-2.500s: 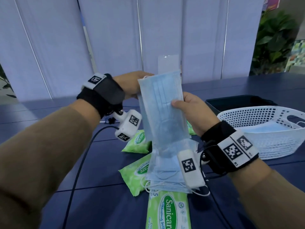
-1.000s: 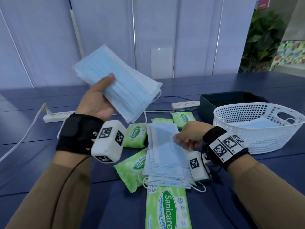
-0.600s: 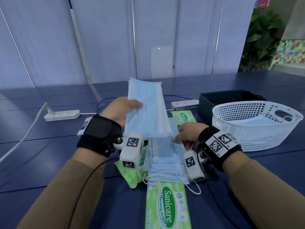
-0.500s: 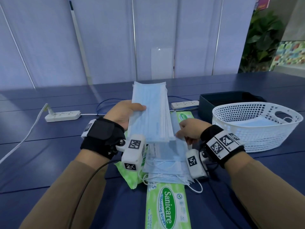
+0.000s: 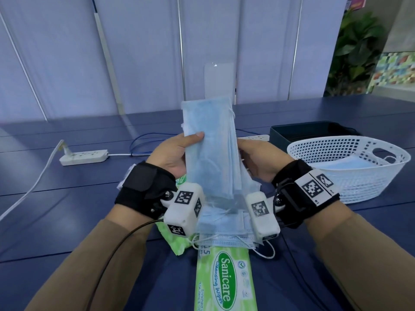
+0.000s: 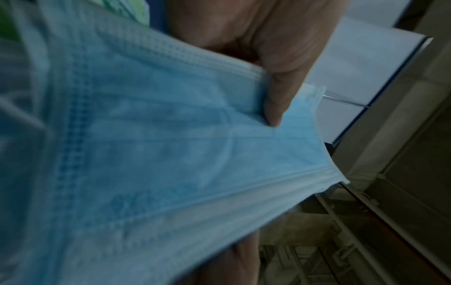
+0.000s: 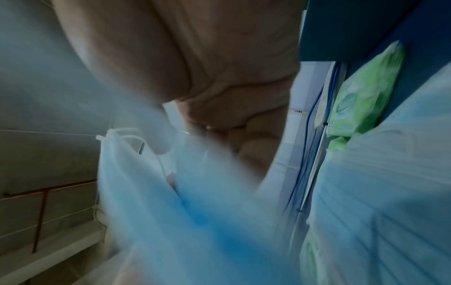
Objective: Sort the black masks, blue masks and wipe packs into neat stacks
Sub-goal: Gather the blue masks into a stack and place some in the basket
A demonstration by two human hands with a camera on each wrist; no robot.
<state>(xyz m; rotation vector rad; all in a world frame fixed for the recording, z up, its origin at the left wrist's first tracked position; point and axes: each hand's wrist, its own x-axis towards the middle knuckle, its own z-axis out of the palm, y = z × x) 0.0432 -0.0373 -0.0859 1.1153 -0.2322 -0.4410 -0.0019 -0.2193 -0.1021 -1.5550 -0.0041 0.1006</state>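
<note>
I hold a bundle of blue masks (image 5: 211, 149) upright above the table between both hands. My left hand (image 5: 179, 149) grips its left edge, thumb (image 6: 275, 100) pressed on the front face of the masks (image 6: 171, 144). My right hand (image 5: 253, 156) grips the right edge, its fingers hidden behind the bundle. The right wrist view is blurred and shows the masks (image 7: 195, 212) against the palm. Below lies a loose pile of blue masks (image 5: 224, 227). A green Sanicare wipe pack (image 5: 224, 281) lies nearest me, and another wipe pack (image 5: 173, 236) pokes out at the pile's left.
A white mesh basket (image 5: 359, 187) with blue masks inside stands at the right. A dark box (image 5: 314, 131) is behind it. Two power strips (image 5: 83, 157) (image 5: 256, 138) with cables lie further back on the blue table (image 5: 67, 221).
My left hand swung the mask bundle in from the upper left and turned it upright at the centre. My right hand left the pile on the table and took the bundle's right edge.
</note>
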